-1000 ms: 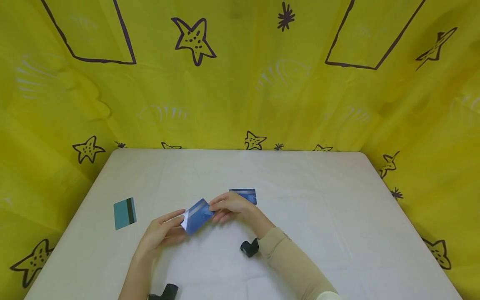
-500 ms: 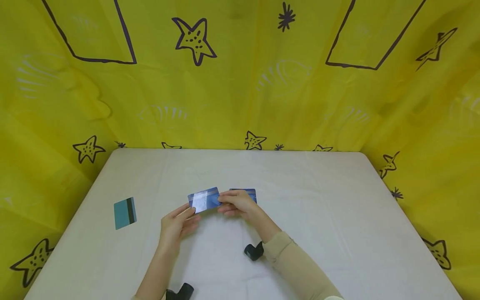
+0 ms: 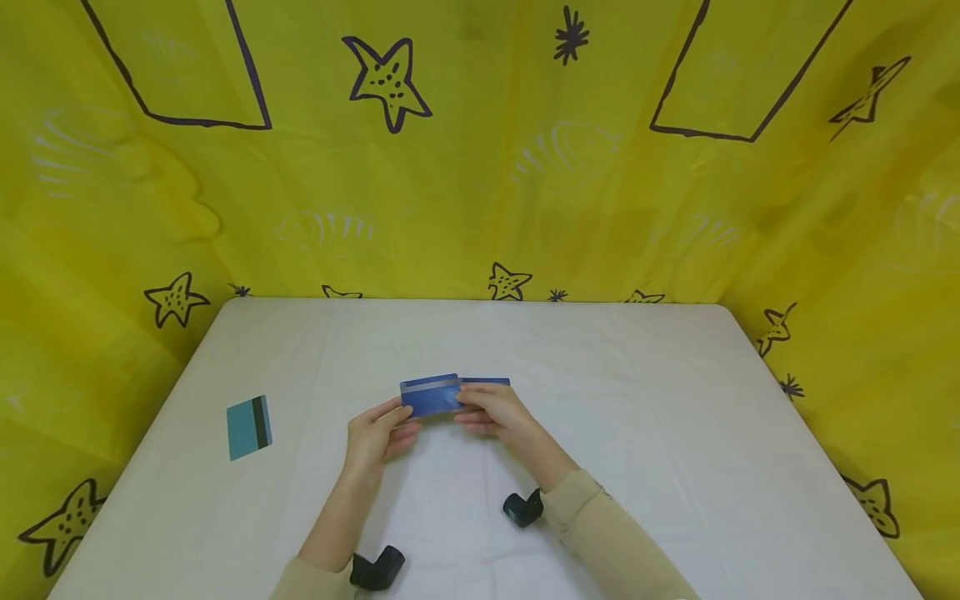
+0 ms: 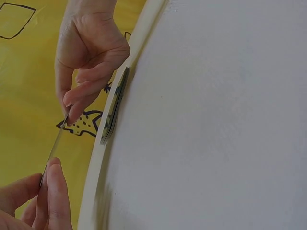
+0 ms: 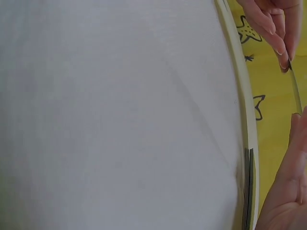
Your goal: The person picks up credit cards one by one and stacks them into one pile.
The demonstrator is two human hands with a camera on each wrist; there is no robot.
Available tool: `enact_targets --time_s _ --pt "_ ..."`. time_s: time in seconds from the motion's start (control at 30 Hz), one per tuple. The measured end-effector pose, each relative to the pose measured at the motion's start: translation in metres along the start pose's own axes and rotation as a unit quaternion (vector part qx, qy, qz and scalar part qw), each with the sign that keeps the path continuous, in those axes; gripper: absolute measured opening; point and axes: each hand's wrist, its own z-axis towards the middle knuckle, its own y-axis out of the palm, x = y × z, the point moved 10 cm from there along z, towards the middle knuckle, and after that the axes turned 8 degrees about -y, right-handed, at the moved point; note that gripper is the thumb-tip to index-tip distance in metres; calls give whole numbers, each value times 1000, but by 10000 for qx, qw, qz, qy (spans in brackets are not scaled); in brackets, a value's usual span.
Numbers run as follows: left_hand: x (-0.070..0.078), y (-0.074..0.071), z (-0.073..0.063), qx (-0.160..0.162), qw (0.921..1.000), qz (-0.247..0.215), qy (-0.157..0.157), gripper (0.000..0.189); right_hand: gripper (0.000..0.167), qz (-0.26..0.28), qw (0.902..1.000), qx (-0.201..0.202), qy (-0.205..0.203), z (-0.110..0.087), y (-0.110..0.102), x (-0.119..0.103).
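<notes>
In the head view a blue card (image 3: 429,397) with a pale stripe is held level above the table between both hands. My left hand (image 3: 373,437) pinches its left end, thumb in front. My right hand (image 3: 501,412) pinches the right end. Behind the right hand lies another blue card (image 3: 487,381), mostly covered by the hand; the left wrist view shows several cards stacked (image 4: 115,108) there, and the right wrist view shows the stack edge-on (image 5: 248,187). The held card (image 4: 56,139) appears edge-on in the left wrist view.
A teal card (image 3: 249,427) with a dark stripe lies at the left of the white table (image 3: 637,433). Yellow curtains (image 3: 465,167) with starfish drawings surround the table's back and sides. Black wrist cameras (image 3: 378,568) hang by both forearms.
Both hands have shifted right, the left one also forward. The held card has turned from a slant to nearly level and now overlaps the view of the blue card behind.
</notes>
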Motion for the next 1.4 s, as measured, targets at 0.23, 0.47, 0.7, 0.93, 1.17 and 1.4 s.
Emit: enact_targets --time_s 0.23,0.47,0.7,0.93,1.17,1.4 --pt "-6 22 9 -175 9998 68 3 38 37 47 9991 371 188 -5 -25 4" --pt "-12 42 17 -344 9994 55 -42 37 37 190 9970 662 349 -8 -44 7" --pt "-15 61 23 -545 9982 255 -10 38 38 297 9940 945 467 -10 -61 9" --pt "-15 72 26 -699 9956 608 113 39 36 128 9923 1142 472 -11 -72 9" --pt "-17 78 32 -674 9949 744 47 41 33 -135 9919 1187 437 -11 -78 8" --pt "-16 80 35 -635 9941 879 74 42 34 -232 9918 1223 276 -12 -80 3"
